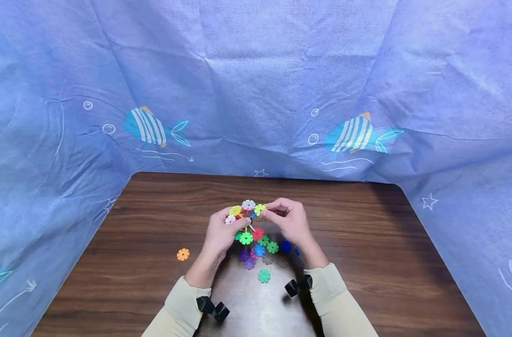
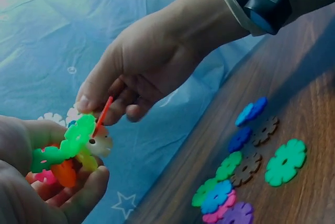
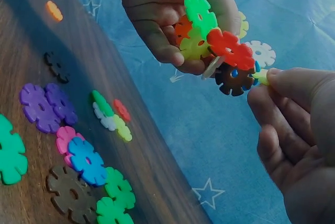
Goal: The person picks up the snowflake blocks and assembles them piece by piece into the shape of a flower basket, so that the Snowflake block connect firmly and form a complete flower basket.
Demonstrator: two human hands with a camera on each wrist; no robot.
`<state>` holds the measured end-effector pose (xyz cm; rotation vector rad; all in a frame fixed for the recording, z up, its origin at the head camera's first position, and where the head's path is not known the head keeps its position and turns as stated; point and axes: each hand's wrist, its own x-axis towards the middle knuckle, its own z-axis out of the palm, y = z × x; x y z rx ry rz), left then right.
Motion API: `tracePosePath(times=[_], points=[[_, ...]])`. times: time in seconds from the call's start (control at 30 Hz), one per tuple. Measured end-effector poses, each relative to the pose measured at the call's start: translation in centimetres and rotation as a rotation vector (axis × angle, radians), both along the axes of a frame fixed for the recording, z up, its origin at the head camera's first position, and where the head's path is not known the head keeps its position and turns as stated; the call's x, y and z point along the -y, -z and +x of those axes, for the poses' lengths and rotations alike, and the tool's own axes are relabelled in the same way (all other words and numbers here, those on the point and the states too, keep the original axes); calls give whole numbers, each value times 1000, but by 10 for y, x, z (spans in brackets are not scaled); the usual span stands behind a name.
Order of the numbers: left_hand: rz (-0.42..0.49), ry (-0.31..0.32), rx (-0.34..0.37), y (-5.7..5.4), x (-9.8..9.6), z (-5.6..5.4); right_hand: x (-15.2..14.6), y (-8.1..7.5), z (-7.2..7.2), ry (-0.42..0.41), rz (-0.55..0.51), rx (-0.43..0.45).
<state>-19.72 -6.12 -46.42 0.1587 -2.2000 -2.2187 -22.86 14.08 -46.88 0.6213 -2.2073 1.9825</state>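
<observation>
Above the table my left hand (image 1: 218, 232) grips a cluster of interlocked plastic snowflake discs. A green disc (image 1: 246, 238) and a red disc (image 3: 230, 49) stick out at its near side. In the right wrist view a brown disc (image 3: 238, 82) shows on the cluster too, close to the right fingertips. My right hand (image 1: 293, 221) pinches a yellow disc (image 1: 260, 209) between thumb and index finger at the cluster's right edge. Its other fingers are loosely bent. Part of the cluster is hidden behind the left thumb and palm.
Loose discs lie on the wooden table (image 1: 365, 262) under the hands: purple (image 1: 249, 263), blue (image 1: 259, 250), several green and brown ones. A teal green disc (image 1: 264, 275) lies nearer, an orange disc (image 1: 182, 254) off to the left. Fish-print cloth (image 1: 256, 93) hangs behind the table.
</observation>
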Motion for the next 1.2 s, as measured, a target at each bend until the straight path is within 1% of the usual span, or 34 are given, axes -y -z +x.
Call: tracePosePath(times=[0.13, 0.23, 0.33, 0.4, 0.47, 0.57, 0.67, 0.73, 0.8, 0.93, 1.0, 1.03, 1.1, 1.2], points=[[-41, 29, -1, 0, 2, 1, 1, -1, 1, -8, 25, -10], [-59, 39, -3, -2, 3, 1, 1, -4, 2, -11, 60, -18], [-37, 46, 3, -3, 2, 1, 0, -7, 2, 0, 80, -19], [-15, 67, 21, -3, 1, 1, -1, -8, 1, 14, 86, -11], [8, 108, 62, -2, 0, 1, -3, -8, 1, 21, 80, -3], [47, 193, 129, 0, 1, 1, -6, -8, 1, 27, 65, -5], [115, 272, 195, 1, 1, 1, -8, -8, 1, 27, 74, -18], [153, 312, 228, 2, 2, 0, -8, -8, 0, 33, 100, -20], [166, 348, 248, 4, 3, 0, -8, -8, 1, 39, 136, -19], [157, 409, 255, 8, 2, 1, -6, -7, 1, 35, 206, -21], [153, 417, 251, 9, 1, 1, -6, -6, 1, 28, 216, -21], [153, 407, 247, 8, 2, 1, -5, -6, 1, 23, 215, -20], [157, 365, 243, 6, 4, 1, -5, -7, 0, 33, 214, -16], [180, 274, 231, 3, 11, -2, -7, -7, -4, 67, 220, -10]])
